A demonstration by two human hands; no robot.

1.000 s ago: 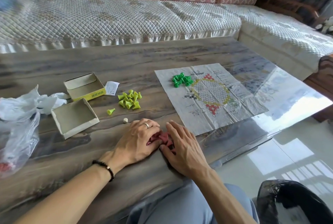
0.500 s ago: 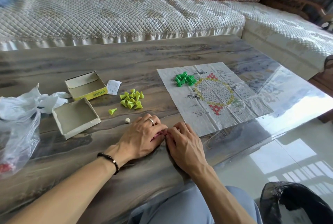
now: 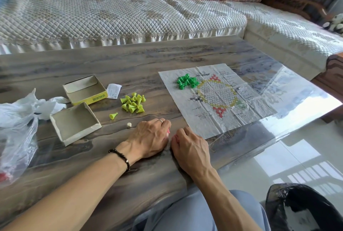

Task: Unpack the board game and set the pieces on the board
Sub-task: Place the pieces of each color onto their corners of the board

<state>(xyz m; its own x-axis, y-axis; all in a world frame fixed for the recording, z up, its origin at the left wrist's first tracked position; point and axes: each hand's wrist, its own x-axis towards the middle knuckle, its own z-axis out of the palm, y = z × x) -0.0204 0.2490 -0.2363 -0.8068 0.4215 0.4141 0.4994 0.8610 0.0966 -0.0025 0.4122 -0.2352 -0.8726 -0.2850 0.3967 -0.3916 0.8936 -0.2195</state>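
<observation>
A paper game board point(image 3: 219, 98) with a hexagon grid lies flat on the table's right side. Dark green pieces point(image 3: 186, 81) sit heaped on its upper left corner. Yellow-green pieces point(image 3: 133, 103) lie in a pile left of the board, one stray piece point(image 3: 113, 115) below them, and a small white die point(image 3: 129, 125) nearby. My left hand point(image 3: 148, 138) and my right hand point(image 3: 191, 149) are cupped side by side at the near edge, closed over red pieces point(image 3: 168, 134) that barely show between them.
Two open box halves point(image 3: 87, 89) point(image 3: 74, 123) lie left, with a paper slip point(image 3: 113, 91) beside them. Crumpled clear plastic bags point(image 3: 16, 119) cover the far left. A quilted sofa point(image 3: 118, 19) runs behind the wooden table point(image 3: 130, 59). A black bag point(image 3: 304, 206) sits at lower right.
Both hands have drawn together and curled tighter over the red pieces, which showed plainly a second ago and are now almost hidden. The view has tilted slightly.
</observation>
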